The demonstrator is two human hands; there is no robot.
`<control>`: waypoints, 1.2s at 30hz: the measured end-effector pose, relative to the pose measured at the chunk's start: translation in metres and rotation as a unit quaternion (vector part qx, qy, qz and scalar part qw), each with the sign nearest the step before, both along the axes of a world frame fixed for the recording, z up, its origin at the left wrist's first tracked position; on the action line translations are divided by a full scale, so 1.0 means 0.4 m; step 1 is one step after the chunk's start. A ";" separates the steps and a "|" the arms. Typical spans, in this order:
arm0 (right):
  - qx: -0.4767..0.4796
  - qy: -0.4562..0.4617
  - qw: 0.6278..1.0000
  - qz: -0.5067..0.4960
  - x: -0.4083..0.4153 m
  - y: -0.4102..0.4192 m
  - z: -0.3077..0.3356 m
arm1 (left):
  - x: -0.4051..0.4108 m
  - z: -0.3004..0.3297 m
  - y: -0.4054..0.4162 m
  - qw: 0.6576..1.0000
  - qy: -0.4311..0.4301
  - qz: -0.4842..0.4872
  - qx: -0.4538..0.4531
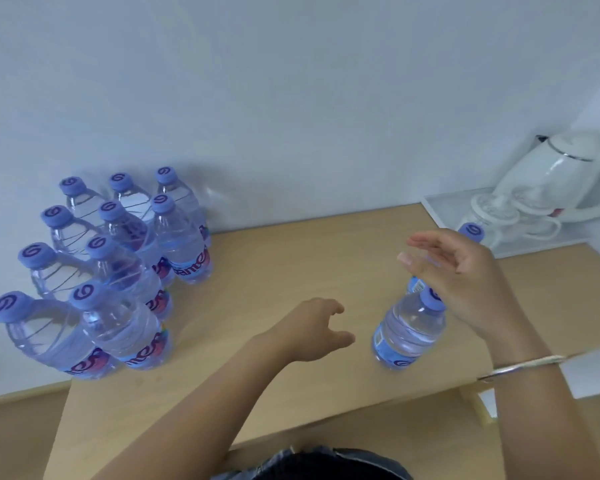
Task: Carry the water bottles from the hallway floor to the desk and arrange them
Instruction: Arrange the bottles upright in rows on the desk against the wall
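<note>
**Lone bottle, both hands loose**

Right hand hovers open-fingered over a lone water bottle near the tabletop front edge. Left hand relaxed, holding nothing. Clustered bottles crowd the back-left corner.

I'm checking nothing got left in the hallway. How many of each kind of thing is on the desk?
Water bottles: 12 (10 grouped on the left, 2 on the right, one partly behind the right hand)
Kettle: 1
Tray: 1
Total: 14
</note>
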State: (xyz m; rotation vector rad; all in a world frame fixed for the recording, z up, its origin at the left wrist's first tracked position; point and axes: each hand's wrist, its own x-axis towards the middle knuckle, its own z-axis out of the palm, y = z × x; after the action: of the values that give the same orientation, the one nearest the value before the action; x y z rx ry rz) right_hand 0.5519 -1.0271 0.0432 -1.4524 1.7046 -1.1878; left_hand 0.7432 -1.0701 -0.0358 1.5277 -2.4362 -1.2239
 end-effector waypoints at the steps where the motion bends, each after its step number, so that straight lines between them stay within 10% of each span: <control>1: 0.009 0.006 1.000 -0.005 -0.013 0.009 -0.012 | -0.013 0.002 -0.001 1.000 0.003 -0.006 -0.003; 9: 0.114 -0.072 0.990 0.039 -0.060 0.052 -0.185 | -0.065 -0.006 -0.005 1.000 0.005 -0.029 -0.004; 22: 0.010 -0.132 0.990 -0.046 0.002 0.012 -0.195 | -0.038 -0.041 -0.001 0.999 0.017 -0.012 0.033; 36: -0.079 -0.187 0.977 0.071 0.156 -0.156 0.086 | 0.053 0.051 -0.030 0.946 0.295 0.133 -0.006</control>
State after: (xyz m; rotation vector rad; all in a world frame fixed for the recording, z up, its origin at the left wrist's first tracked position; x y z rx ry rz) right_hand 0.6144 -1.0897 0.0774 -1.3136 1.2561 -1.4385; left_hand 0.7645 -1.0822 -0.0154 1.1995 -1.7916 -1.3556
